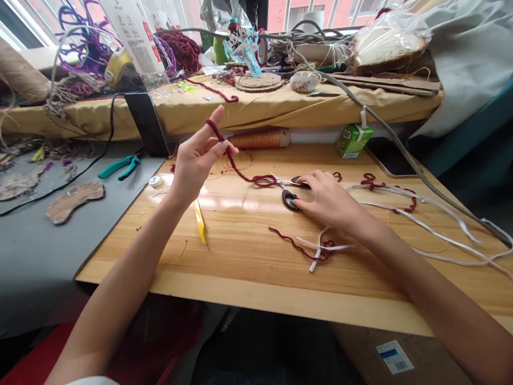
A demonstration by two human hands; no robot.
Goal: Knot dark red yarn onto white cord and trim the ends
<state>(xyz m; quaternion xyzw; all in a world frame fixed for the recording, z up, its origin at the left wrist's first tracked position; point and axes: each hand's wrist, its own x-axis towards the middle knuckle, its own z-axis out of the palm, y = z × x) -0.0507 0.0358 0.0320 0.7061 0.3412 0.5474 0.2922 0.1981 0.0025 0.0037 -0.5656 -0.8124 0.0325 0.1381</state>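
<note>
My left hand [196,160] is raised above the wooden table, pinching a dark red yarn [240,172] that also loops over a finger. The yarn's lower end trails down and curls beside the scissors. My right hand [326,198] is on the black-handled scissors [289,200], its thumb at the lower loop and its fingers over the upper one. The blades point left, slightly apart, and lie by the yarn's curl. Nearer the front edge, another piece of dark red yarn [294,245] lies tangled with a white cord [316,256].
A yellow pen-like tool [200,224] lies left of centre. Behind are a spool of orange thread [260,140], a green drink carton [354,141] and a phone [390,158]. White cords [433,224] spread right; teal pliers [120,167] lie left. A cloth-covered ledge [280,112] holds clutter.
</note>
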